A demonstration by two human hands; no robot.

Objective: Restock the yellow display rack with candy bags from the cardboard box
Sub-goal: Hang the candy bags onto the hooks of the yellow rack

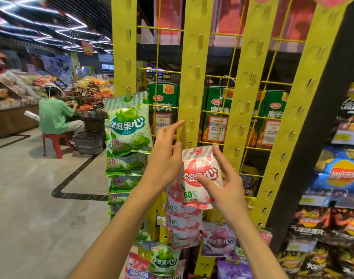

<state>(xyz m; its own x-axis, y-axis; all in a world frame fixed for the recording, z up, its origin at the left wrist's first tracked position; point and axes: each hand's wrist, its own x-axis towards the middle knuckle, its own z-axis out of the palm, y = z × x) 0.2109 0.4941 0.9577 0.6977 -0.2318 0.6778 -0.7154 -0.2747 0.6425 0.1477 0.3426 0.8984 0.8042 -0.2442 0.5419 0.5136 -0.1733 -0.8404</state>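
The pink candy bag (198, 168) sits dead centre of the frame, with the right hand (228, 188) gripping it: thumb on the front, fingers round the right edge. It stands upright, long axis vertical, hang hole (196, 152) at the top, print facing the camera. It looks light, crinkly and a bit slick, so I'd pinch the flat top seal by the hole. The left hand (164, 158) holds nothing — its index finger is stretched onto a strip of the yellow display rack (194, 77) just above the bag.

Bright overhead shop light, wide-angle bending, blurred edges, smeared ceiling strips.
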